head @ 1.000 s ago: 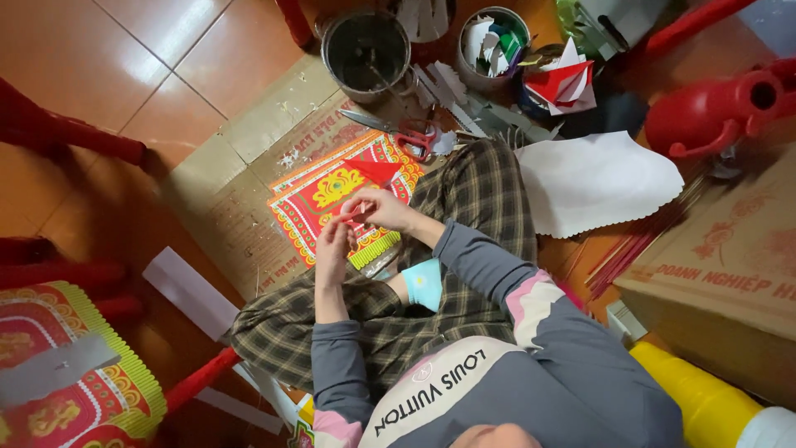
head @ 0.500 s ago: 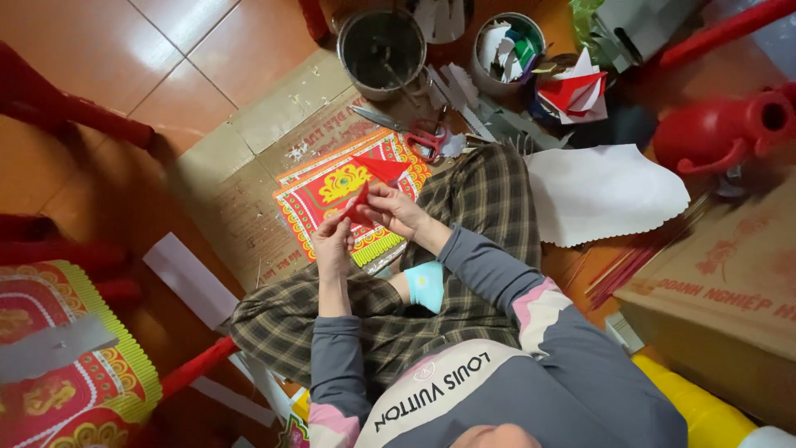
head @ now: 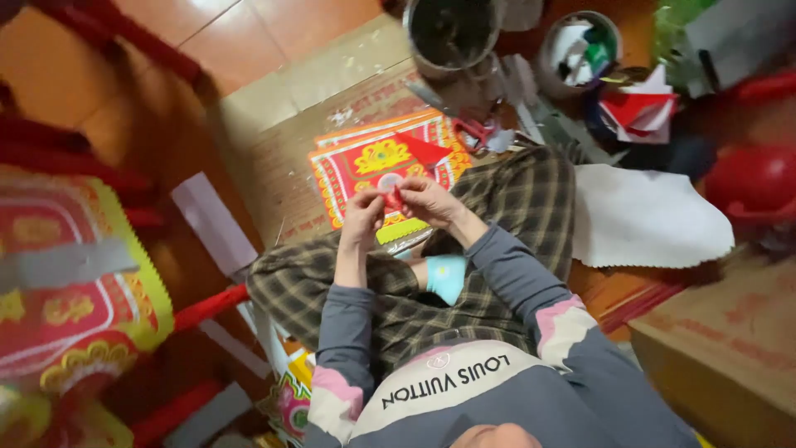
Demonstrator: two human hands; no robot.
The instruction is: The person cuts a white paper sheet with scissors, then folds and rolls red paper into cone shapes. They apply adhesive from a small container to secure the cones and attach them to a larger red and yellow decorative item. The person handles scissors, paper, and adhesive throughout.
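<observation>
Small red paper piece (head: pixel 393 199) pinched between left hand (head: pixel 363 217) and right hand (head: pixel 424 202), both closed on it, above the patterned red-and-yellow sheet (head: pixel 365 166). Fingertips close together should give better control; scissors (head: pixel 474 131) lie beyond the right hand.

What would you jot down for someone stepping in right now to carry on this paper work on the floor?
Left hand: pinching one end of a small red paper piece.
Right hand: pinching its other end, both over the lap.
The red and yellow patterned sheet lies flat on cardboard ahead of the knees; red-handled scissors sit beyond it, untouched.
A white sheet lies to the right.
Done: red piece in hand.
Left: how far its shaping has got cannot be told.
</observation>
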